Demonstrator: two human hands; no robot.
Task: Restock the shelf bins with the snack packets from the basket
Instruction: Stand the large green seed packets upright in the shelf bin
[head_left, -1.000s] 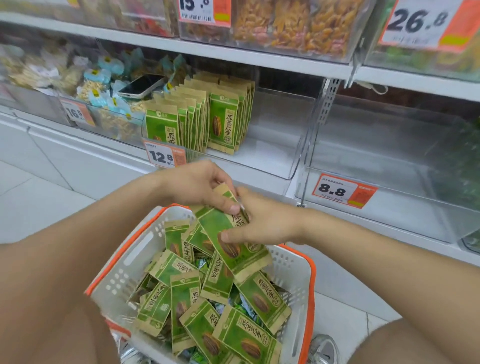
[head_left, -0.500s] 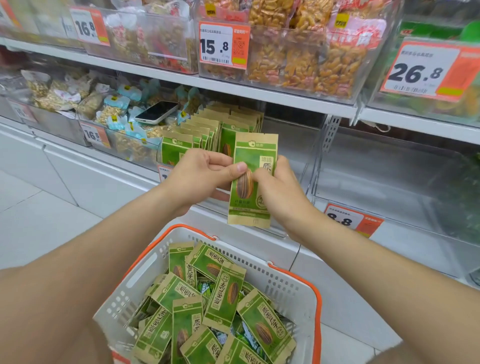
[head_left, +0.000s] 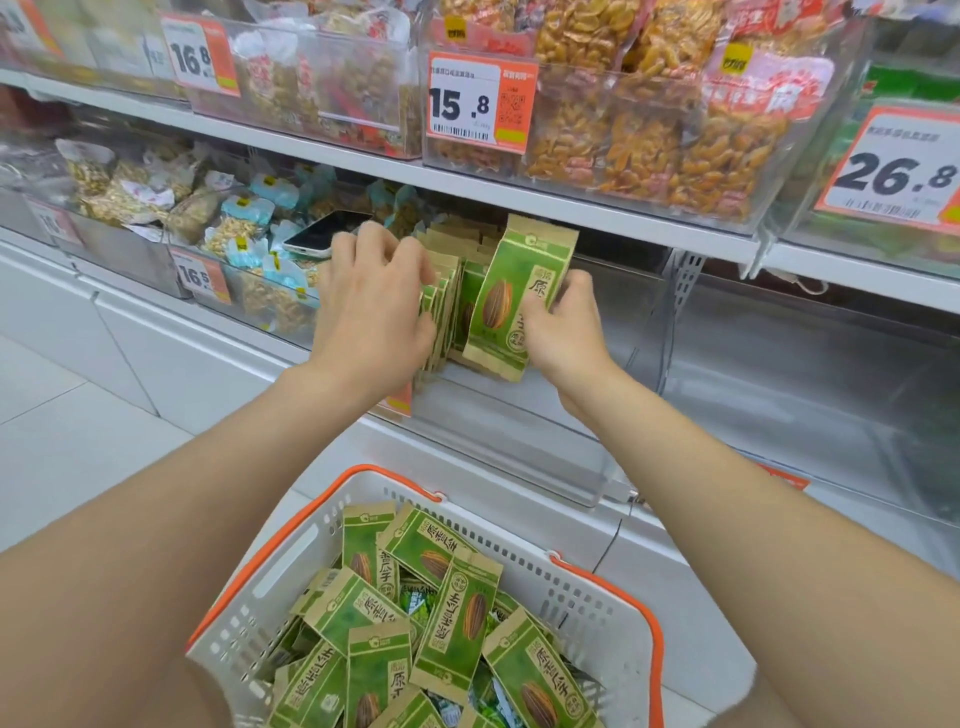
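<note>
My right hand (head_left: 563, 325) grips a green snack packet (head_left: 511, 296) with a sunflower-seed picture, holding it upright inside the clear shelf bin (head_left: 519, 431). The packet stands at the right end of an upright row of like packets (head_left: 449, 301). My left hand (head_left: 374, 296) lies against the left side of that row, fingers bent over the packet tops. Below, a white basket with orange rim (head_left: 613, 608) holds several more green packets (head_left: 457, 623) in a loose heap.
A phone (head_left: 324, 234) lies on snack bags in the bin to the left. An empty clear bin (head_left: 810, 374) sits to the right. The shelf above carries bins of orange-yellow snacks (head_left: 649, 135) with price tags 15.8 and 26.8.
Both hands rose from the basket with one green packet and carried it forward into the bin. The left hand let go of it and now rests on the row.
</note>
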